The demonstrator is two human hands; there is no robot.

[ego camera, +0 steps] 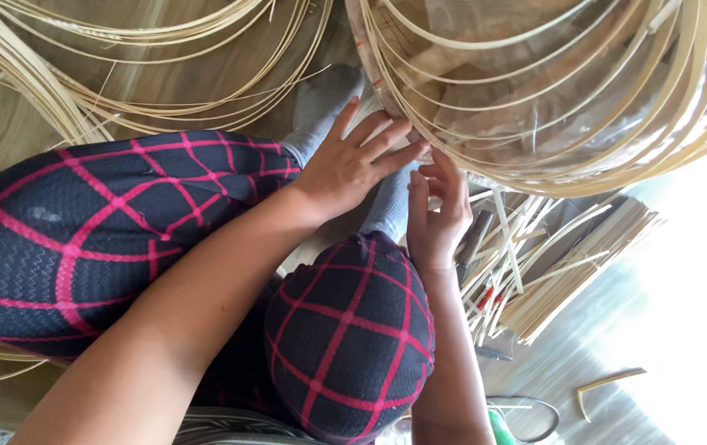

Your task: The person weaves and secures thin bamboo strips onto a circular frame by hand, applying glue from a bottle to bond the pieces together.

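Touching bamboo hoop bundle (534, 156), left hand (353, 165), right hand (436, 214), grip unclear

Two hands (353, 165), two grey socks (320, 107), one coil of bamboo hoops (576, 156), one bundle of short strips (559, 264).

I log one package: a clear plastic bag (534, 74), upper right of frame, under pale hoops (666, 124).

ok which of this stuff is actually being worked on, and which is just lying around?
In hand:
- left hand, flat on the coil's edge
- right hand, fingers at the same edge
- coil of bamboo strips, the big ring at upper right

Lying about:
- loose strip loops at upper left
- pile of short cut strips to the right
- curved offcut on the floor
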